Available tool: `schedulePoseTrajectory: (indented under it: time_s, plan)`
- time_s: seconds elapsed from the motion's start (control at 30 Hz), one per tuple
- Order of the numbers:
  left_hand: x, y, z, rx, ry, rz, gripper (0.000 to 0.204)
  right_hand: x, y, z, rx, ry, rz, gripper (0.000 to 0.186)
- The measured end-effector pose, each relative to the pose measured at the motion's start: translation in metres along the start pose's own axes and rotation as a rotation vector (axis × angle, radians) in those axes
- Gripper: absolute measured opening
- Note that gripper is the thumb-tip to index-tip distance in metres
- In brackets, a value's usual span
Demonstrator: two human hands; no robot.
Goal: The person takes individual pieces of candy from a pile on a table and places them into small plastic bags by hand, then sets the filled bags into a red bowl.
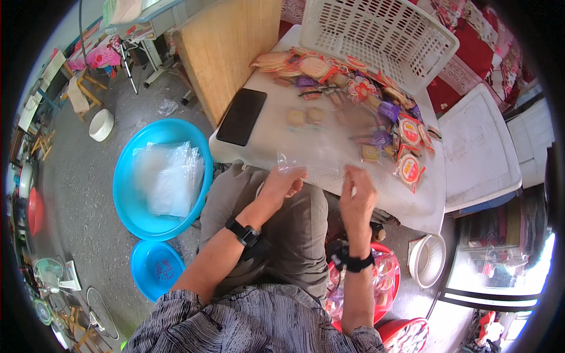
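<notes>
A clear plastic bag (315,168) stretches above the near edge of the white table (271,144). My left hand (282,185) is closed on the bag's left end, with its fingers curled in. At the other end my right hand (358,191) is bent into a pinch on the bag's edge, though the film is faint there. Two small square packaged biscuits (304,116) lie beyond the bag. Farther back and to the right spreads a pile of wrapped snacks, with purple packets (388,110) and round crackers in red-and-clear wrappers (409,167).
A black phone (242,117) lies at the table's left, beside a wooden board (229,53). A white plastic basket (376,41) is tipped behind the snacks. Clear bags fill a blue basin (125,206) at my left. A red basin (395,288) of packets stands at lower right.
</notes>
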State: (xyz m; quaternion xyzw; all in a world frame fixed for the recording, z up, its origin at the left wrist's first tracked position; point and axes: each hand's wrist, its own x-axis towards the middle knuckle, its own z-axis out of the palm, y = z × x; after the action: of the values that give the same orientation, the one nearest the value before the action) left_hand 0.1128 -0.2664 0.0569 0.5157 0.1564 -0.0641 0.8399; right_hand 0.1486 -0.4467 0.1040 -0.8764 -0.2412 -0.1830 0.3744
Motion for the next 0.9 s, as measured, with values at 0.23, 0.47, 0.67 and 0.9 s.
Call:
schedulePoseTrajectory:
  time_s: [0.23,0.47,0.67,0.9]
  plan:
    - [0.002,0.002,0.016,-0.054,0.106,-0.056,0.014,0.037,0.067,-0.005,-0.555,0.067,-0.127,0.038]
    - [0.002,-0.003,0.003,-0.083,0.054,0.02,0.015,0.009,0.035,-0.003,-0.39,-0.051,-0.018,0.059]
    - [0.003,-0.003,0.001,-0.062,0.09,0.02,0.016,0.01,0.03,-0.025,-0.206,-0.155,0.034,0.062]
    - [0.002,-0.004,0.002,-0.075,0.049,0.022,0.016,0.023,0.056,-0.026,-0.047,-0.226,0.187,0.05]
